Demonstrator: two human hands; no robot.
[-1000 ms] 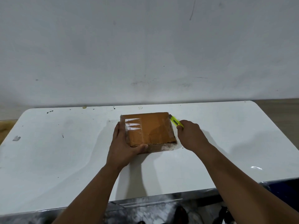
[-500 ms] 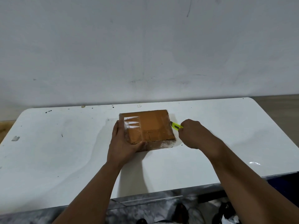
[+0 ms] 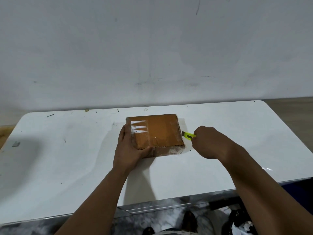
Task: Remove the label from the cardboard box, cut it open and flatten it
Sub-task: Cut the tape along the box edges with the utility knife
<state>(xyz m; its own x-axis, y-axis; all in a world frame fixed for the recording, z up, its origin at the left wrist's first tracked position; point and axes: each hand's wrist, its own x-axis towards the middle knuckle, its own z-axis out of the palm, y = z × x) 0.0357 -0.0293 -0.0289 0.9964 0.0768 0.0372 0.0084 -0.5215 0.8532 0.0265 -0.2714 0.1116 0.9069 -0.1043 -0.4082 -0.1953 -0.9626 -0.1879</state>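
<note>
The right hand [image 3: 209, 141] is the grip, wrapped round a yellow knife [image 3: 188, 135] whose tip points left at the right side of the box [image 3: 159, 133], just beside it. The left hand [image 3: 129, 150] holds the box's near left corner. The box lies flat near the surface's [image 3: 67, 158] far edge.

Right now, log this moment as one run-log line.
left hand: grips cardboard box near-left corner | right hand: holds yellow utility knife, tip at box right side | label: on
</note>
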